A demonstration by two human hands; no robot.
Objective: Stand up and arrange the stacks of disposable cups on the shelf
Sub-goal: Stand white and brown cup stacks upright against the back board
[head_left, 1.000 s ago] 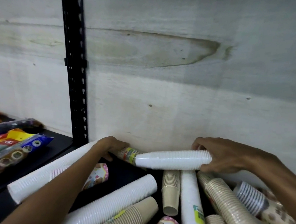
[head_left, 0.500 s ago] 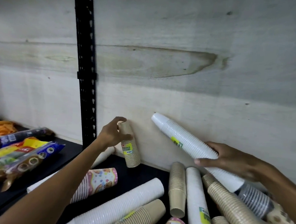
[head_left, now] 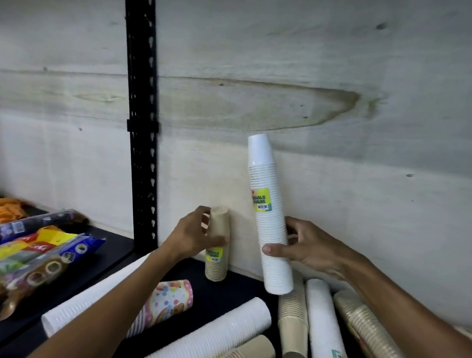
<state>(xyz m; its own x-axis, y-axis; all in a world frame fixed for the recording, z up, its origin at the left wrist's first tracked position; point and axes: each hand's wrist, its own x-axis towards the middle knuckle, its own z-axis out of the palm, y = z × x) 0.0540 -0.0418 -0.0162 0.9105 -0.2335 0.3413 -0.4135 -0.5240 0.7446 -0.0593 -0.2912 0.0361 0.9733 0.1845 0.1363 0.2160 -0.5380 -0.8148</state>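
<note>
- Short tan cup stack (head_left: 217, 250), yellow label, stands upright on the shelf (head_left: 238, 288), gripped by the left hand (head_left: 194, 236).
- Tall white cup stack (head_left: 271, 217), yellow-green label, nearly upright, gripped low by the right hand (head_left: 305, 246), its base off the shelf.

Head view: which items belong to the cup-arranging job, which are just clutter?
Job:
- short brown cup stack, gripped by left hand
- tall white cup stack, gripped by right hand
- toppled cup stacks

Clutter:
- snack packets
- black upright

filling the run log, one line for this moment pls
left hand: grips short brown stack, upright | right hand: grips tall white stack, near upright | others lying
</note>
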